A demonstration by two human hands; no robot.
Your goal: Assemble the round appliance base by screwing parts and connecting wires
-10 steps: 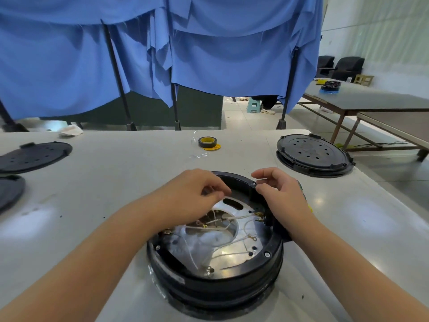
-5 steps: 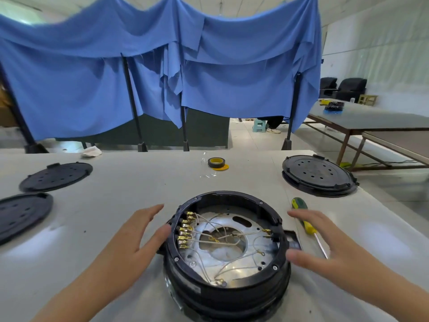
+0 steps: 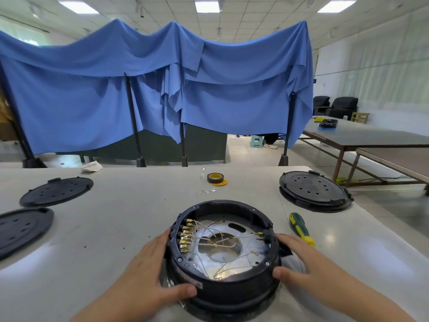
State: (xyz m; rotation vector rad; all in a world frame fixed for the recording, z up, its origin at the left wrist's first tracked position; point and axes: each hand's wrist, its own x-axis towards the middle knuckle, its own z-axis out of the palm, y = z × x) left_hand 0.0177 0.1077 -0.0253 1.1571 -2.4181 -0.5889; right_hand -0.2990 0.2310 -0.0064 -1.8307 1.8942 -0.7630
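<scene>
We see 2 bare hands bracketing the round appliance base [image 3: 224,273], which sits open side up on the white worktable [image 3: 116,217], near its front edge. The left hand [image 3: 148,273] lies against the base's left wall, fingers nearly straight along the rim and thumb pressed to the front; the right hand [image 3: 308,263] mirrors it on the other side, fingers extended past a black tab, thumb on the lower rim. Neither hand curls tightly; we judge this a steadying or turning hold, not a lift.

Inside, thin white wires [image 3: 216,240] loop loosely over a shiny metal plate [image 3: 232,263]. A row of brass terminals [image 3: 185,233] lines the left inner wall, and 2 more sit at the right; several wire ends look unattached, though we cannot tell which. The green-and-yellow screwdriver [image 3: 300,228] lies untouched just right of the base.

Risks, as we judge them: turning the base with slack leads could drag a wire under a rim or off its terminal; the smooth wall could slide under flat fingers; a nudge from the right wrist could roll the screwdriver toward the table edge.

A roll of tape [image 3: 215,178] sits farther back, 2 black covers [image 3: 56,191] lie at left, and 1 assembled unit [image 3: 313,190] rests at right, before a blue cloth screen [image 3: 151,89].
</scene>
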